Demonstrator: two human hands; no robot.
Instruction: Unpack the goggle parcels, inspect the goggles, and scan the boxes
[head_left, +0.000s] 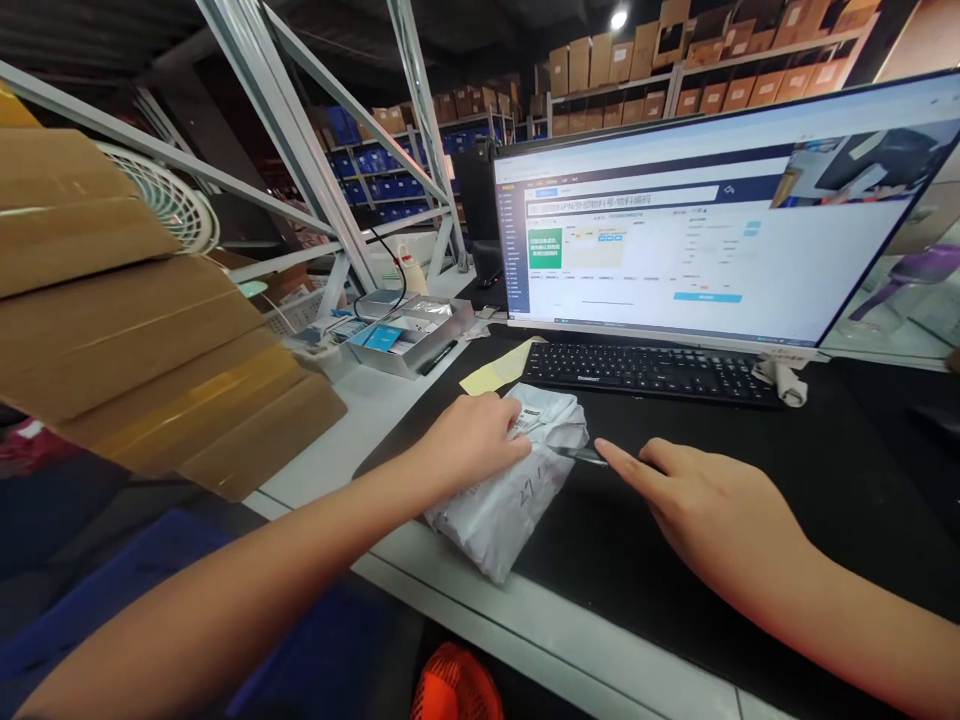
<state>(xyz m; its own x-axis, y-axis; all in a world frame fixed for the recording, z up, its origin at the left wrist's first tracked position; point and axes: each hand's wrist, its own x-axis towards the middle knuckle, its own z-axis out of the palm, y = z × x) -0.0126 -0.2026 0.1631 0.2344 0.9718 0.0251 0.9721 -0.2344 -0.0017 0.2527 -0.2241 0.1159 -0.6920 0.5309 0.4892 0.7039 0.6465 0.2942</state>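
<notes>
One head-worn camera faces forward and down across the desk [386,405], close above the left hand [480,432] and right hand [716,505], with the monitor [660,245] upper right.

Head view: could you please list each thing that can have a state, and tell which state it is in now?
Parcel: white, wrinkled; whether already cut, unclear.
Knife: blade out, tip at the parcel.
Left hand: fingers curled on the parcel.
Right hand: closed around the knife.
Screen: on, showing a page.
Grey box: open, with things inside.
Lamp: lit.
Fan: running or not, unclear.
</notes>
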